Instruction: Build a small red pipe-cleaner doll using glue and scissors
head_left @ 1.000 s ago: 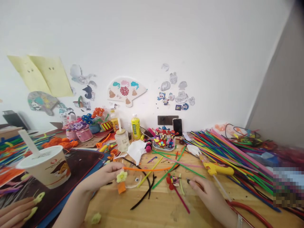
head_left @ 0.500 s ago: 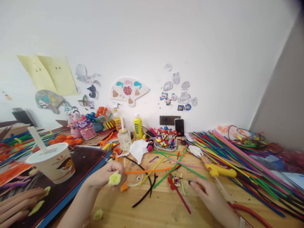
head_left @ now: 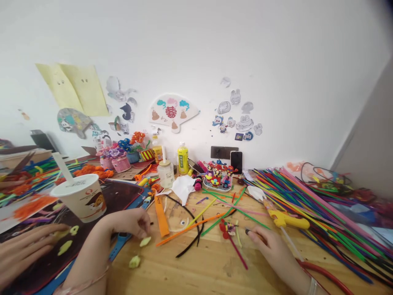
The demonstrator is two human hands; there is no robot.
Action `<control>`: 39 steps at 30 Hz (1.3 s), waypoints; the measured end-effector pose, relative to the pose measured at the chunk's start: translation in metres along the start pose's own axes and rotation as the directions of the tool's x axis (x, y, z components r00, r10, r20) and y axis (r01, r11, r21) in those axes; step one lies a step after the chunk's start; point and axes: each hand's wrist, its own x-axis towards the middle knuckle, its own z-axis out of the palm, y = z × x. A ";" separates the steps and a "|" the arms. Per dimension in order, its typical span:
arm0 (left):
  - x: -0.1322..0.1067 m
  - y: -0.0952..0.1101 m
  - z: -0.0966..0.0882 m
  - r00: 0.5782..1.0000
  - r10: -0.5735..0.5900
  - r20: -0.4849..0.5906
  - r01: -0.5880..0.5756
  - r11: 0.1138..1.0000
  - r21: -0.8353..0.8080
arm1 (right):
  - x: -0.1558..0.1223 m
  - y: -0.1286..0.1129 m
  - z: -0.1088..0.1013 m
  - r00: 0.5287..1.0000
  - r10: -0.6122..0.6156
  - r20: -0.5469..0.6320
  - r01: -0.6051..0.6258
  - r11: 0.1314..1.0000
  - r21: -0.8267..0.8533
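- Yellow-green chenille scrap: on the wooden worktable, just beyond the left hand's fingertips (fuzzy, small).
- Second yellow-green chenille scrap: nearer the table edge, well clear of the fingers.
- Left hand: fingers loosely bunched, tips lowered beside the first scrap, nothing visibly clamped.
- Right hand: fingers close together, resting beside a dark-tipped item (whether they pinch it, cannot tell).
- Red chenille flower on a stem: lying just left of the right hand.
- Orange strip, orange pipe cleaner, black pipe cleaner: between the hands.
- Yellow hot glue gun: beyond the right hand, beside a heap of multicoloured pipe cleaners.
- Paper cup with straw: on a dark mat, left.
- Co-worker's hand: far left, on the mat.
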 end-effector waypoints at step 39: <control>0.101 0.100 0.176 0.725 0.566 -0.392 -0.529 0.823 0.208 | 0.000 -0.008 -0.004 0.986 0.010 -0.164 0.008 0.994 0.108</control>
